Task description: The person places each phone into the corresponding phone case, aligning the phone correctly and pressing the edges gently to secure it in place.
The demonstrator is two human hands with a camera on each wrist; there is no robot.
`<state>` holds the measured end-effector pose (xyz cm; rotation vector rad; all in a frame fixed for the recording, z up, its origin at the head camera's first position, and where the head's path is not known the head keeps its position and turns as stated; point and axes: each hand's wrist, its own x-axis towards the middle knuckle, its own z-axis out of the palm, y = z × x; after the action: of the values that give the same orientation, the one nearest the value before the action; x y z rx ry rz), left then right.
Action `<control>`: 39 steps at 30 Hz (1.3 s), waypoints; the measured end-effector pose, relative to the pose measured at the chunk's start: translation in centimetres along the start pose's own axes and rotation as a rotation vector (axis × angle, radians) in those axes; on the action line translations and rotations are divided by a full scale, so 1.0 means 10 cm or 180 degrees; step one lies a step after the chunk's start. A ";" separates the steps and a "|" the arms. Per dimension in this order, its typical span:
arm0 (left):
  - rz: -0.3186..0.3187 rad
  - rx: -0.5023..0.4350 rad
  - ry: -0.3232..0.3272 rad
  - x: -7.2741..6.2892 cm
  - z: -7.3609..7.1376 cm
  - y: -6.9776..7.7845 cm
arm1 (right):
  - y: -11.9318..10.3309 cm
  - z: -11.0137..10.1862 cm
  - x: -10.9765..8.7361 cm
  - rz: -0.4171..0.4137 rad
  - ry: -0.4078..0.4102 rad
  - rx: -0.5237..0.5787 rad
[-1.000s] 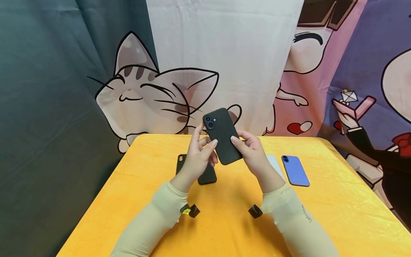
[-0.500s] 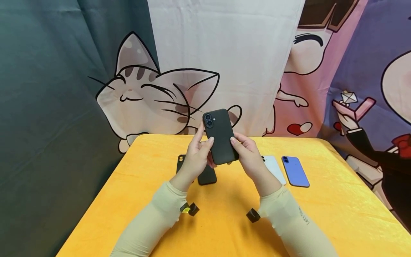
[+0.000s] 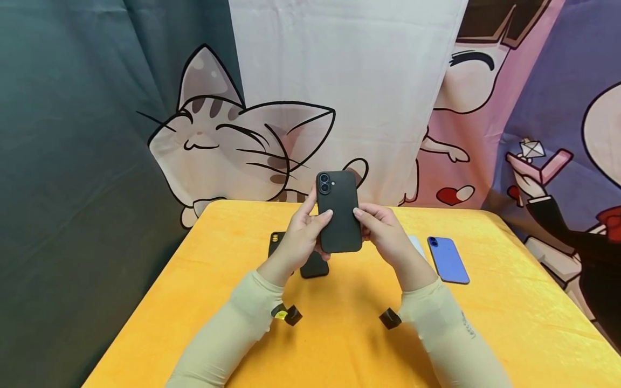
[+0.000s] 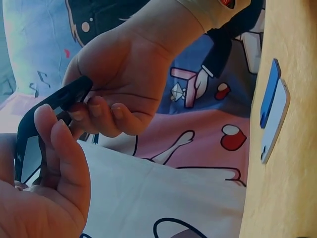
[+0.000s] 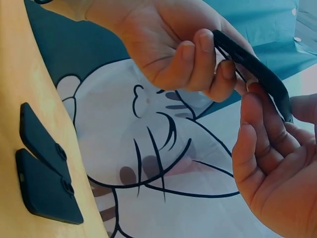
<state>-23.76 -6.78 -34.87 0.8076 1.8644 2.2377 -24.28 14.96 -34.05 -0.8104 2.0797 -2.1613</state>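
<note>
A phone in a black case point(image 3: 342, 215) is held up over the table, its back with two camera lenses toward the head camera. My left hand point(image 3: 303, 234) grips its left edge, thumb on the back and fingers behind. On the opposite edge, my right hand point(image 3: 385, 231) pinches it between thumb and fingers. The left wrist view catches a pale, glossy part of the phone's front point(image 4: 32, 156) inside the dark rim. Two black phone cases lie below my left hand; one point(image 3: 275, 240) shows yellow through its camera holes, the other point(image 3: 315, 267) is partly covered by the hand.
To the right on the yellow-covered table point(image 3: 349, 334) lies a blue phone point(image 3: 448, 260). Beside it is a white phone point(image 4: 277, 119), mostly hidden behind my right wrist in the head view. A cartoon-printed curtain point(image 3: 349, 81) hangs behind the table.
The cased phone has turned from a tilt to nearly upright, and shifted slightly right and down. Both hands keep hold of it. The white phone is again mostly covered by my right wrist.
</note>
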 end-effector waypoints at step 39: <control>-0.0057 0.0317 0.0039 0.00 -0.03 0.01 | -0.06 -0.04 -0.03 -0.0086 -0.0195 -0.0151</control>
<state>-23.85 -7.06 -34.83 0.7902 1.9942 2.1591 -23.97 15.56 -33.55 -0.9027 2.1101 -2.0797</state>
